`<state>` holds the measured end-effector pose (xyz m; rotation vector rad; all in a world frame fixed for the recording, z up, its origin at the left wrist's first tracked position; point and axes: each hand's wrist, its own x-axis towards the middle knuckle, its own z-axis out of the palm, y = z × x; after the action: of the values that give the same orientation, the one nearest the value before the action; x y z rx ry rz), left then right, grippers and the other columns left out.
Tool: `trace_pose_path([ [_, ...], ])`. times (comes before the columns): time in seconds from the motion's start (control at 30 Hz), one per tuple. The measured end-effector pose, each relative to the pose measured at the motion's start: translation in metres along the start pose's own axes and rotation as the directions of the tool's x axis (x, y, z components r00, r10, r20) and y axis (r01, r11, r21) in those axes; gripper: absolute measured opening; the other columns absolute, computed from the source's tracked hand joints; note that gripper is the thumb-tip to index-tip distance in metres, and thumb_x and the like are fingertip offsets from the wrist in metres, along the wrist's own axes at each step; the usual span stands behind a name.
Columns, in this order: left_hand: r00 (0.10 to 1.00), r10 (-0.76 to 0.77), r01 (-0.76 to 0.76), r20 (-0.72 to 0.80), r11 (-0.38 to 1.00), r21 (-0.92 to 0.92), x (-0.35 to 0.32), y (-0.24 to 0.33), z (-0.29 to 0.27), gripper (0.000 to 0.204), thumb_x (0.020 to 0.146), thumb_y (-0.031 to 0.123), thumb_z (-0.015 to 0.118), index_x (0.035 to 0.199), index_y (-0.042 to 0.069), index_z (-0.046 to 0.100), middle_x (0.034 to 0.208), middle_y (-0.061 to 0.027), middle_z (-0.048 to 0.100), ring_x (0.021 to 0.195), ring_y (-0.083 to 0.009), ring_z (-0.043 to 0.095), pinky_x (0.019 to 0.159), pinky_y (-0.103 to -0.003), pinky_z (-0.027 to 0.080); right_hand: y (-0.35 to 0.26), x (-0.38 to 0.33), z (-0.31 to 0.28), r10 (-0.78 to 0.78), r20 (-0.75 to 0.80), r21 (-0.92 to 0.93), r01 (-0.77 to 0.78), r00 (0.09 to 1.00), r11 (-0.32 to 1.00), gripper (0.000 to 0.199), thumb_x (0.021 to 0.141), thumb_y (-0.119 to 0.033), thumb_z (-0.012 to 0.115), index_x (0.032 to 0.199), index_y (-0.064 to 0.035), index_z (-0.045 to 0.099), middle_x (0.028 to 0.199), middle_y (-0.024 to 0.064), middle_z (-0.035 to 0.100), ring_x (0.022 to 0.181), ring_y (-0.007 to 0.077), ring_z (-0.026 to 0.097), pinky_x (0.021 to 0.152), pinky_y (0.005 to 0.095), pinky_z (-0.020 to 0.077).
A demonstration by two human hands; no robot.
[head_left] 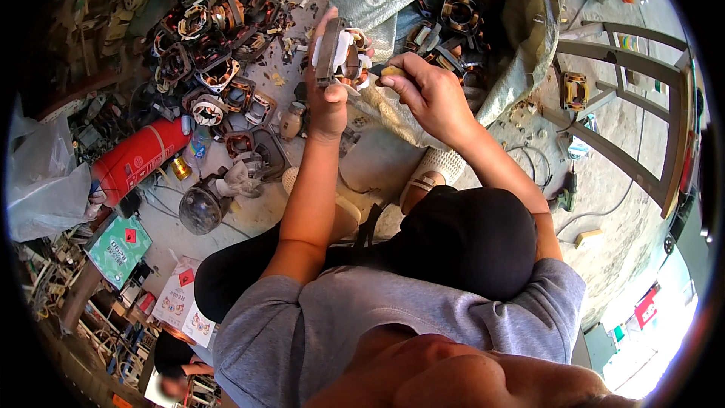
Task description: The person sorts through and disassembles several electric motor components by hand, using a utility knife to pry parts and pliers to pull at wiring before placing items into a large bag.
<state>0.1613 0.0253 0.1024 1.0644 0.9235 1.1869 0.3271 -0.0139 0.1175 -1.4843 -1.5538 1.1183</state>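
Your left hand (326, 102) grips the motor stator (343, 57) upright, clamped steady for the tool; right hand (430, 91) pinches a wooden-handled tool (390, 71) at its edge — both closed, above the sack (393, 0) w/ more stators.

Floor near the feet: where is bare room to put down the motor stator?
Bare concrete floor lies between the grey sack and the wooden frame. Left, the stator pile and red cylinder crowd it.

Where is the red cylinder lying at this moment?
In the head view, the red cylinder lies on the floor at the person's left, below the pile of motor stators and above the green box, well away from the left hand.
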Motion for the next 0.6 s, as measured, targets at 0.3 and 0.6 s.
trace_pose_path([
  [0.3,1.0,-0.018,0.019,-0.008,0.999,0.038,-0.003,-0.008,0.002,0.129,0.055,0.09,0.059,0.147,0.004,0.029,0.113,-0.0074,0.057,0.097,-0.0162,0.061,0.076,-0.028,0.053,-0.011,0.001,0.0,-0.213,-0.046,-0.189,0.201,0.976,0.961,0.017,0.085,-0.019,0.066,0.098,-0.0078,0.065,0.067,0.01,0.063,0.061,0.0303,0.059,0.065,0.0345,0.0395],
  [0.6,0.999,-0.036,0.036,-0.025,0.999,-0.003,-0.006,-0.012,0.001,0.121,0.061,0.086,0.061,0.143,0.002,0.036,0.112,-0.0071,0.057,0.094,-0.0157,0.062,0.076,-0.03,0.054,-0.013,-0.001,0.002,-0.12,-0.008,-0.218,0.115,0.993,0.969,0.017,0.083,-0.02,0.067,0.096,-0.0086,0.067,0.071,0.0111,0.065,0.063,0.0307,0.06,0.063,0.0366,0.0419],
])
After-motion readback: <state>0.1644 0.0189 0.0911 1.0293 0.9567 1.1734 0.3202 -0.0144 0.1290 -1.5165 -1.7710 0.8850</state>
